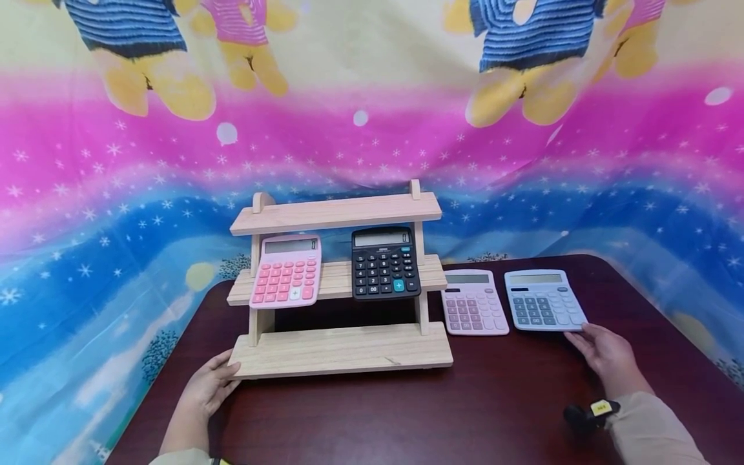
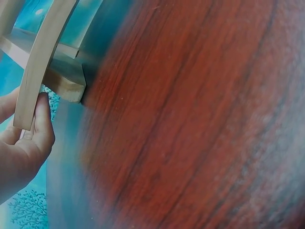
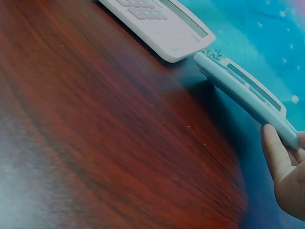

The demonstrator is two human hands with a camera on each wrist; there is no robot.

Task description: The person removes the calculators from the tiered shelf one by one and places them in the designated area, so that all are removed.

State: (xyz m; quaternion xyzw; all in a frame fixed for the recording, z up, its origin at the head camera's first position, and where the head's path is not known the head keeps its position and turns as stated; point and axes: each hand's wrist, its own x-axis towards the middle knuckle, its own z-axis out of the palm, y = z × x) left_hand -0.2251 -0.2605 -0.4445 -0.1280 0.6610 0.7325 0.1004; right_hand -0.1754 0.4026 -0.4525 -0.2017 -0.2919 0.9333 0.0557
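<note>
My left hand [image 1: 210, 385] grips the left end of the lowest board of a wooden tiered shelf [image 1: 343, 352]; the left wrist view shows thumb and fingers on both faces of that board [image 2: 35, 76]. With my right hand [image 1: 607, 355] I pinch the lower right corner of a light blue calculator [image 1: 546, 300]. The right wrist view shows this calculator [image 3: 248, 98] edge-on and tilted, with a shadow under it. Left of it a pale pink calculator [image 1: 473, 303] lies on the table. On the shelf's middle board lean a pink calculator [image 1: 286, 271] and a black calculator [image 1: 385, 263].
The dark red-brown table [image 1: 494, 400] extends in front of the shelf and calculators. Behind it hangs a printed cloth [image 1: 349, 142] with bears and snowflakes. A black wrist strap with a yellow label [image 1: 601, 407] is on my right wrist.
</note>
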